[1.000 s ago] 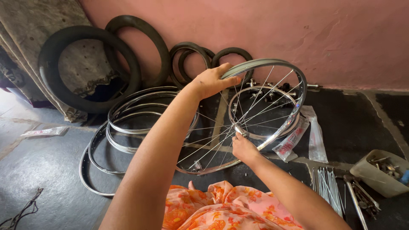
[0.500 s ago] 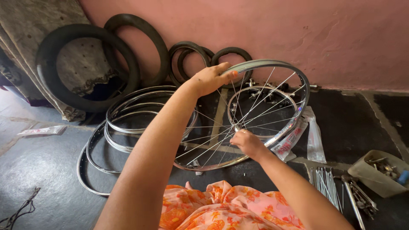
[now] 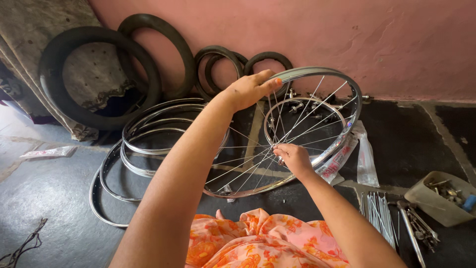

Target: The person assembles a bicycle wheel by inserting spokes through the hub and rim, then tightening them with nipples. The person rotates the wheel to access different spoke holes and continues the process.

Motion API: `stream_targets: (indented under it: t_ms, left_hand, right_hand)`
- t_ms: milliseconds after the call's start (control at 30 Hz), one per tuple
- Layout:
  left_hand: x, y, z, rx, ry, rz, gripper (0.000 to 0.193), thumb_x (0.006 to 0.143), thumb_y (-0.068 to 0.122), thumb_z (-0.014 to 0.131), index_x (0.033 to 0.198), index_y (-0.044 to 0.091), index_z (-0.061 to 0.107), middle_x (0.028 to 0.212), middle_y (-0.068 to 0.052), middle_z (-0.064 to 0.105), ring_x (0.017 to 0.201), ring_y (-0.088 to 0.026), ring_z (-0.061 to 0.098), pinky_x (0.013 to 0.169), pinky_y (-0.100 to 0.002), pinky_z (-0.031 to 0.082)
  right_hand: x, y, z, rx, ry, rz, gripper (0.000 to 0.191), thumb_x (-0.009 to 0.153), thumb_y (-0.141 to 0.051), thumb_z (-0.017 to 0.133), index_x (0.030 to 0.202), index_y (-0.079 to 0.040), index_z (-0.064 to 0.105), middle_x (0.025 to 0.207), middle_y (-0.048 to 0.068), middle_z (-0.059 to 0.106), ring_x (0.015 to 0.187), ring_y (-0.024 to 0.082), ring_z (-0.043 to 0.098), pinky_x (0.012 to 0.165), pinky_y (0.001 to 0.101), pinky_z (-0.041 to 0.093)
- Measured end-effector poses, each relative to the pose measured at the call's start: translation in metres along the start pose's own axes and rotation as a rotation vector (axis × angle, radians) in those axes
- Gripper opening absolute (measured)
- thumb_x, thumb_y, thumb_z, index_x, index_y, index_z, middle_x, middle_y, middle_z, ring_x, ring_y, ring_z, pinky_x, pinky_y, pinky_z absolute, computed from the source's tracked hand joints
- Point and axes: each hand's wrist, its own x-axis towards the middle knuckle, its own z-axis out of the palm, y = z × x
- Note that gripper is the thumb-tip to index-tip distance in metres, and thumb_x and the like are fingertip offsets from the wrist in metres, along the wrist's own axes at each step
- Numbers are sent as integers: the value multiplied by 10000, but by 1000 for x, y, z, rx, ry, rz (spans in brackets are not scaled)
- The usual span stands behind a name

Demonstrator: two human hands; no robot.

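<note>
Head view: left hand (image 3: 248,90) grips the top of the wheel (image 3: 317,79) rim, fingers curled over it. Right hand (image 3: 293,158) pinches at the hub, fingers closed on spokes. Wheel stands tilted on the floor (image 3: 49,198), beside loose rims (image 3: 148,124); tyres (image 3: 74,74) lean on the wall.

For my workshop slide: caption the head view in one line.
Left hand grips a spoked wheel rim while right hand works at its hub, bare rims stacked alongside.

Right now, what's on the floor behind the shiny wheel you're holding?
Through the spoked wheel you see a smaller rim, metal hubs and dark floor. The left hand and spokes hide some.
</note>
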Motion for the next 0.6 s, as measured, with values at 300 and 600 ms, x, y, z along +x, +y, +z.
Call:
stream_targets:
  t_ms: [300, 600]
  left_hand:
    - [7, 9, 11, -50, -32, 18, 730, 911, 751, 317, 1274, 195, 620, 987, -104, 752, 1043, -263, 713, 906, -426, 511]
    - [3, 11, 9, -44, -19, 37, 742, 929, 746, 322, 1249, 157, 642, 995, -132, 763, 1025, -268, 726, 889, -428, 534]
  right_hand:
    - [-11, -22, -6, -249, 147, -308, 164, 872, -157, 770, 992, -46, 771, 904, 117, 763, 734, 230, 739, 628, 315, 561]
    - [-14, -8, -11, -77, 228, -187, 90, 927, -71, 687, 961, -10, 744, 845, 86, 769, 730, 165, 750, 649, 281, 574]
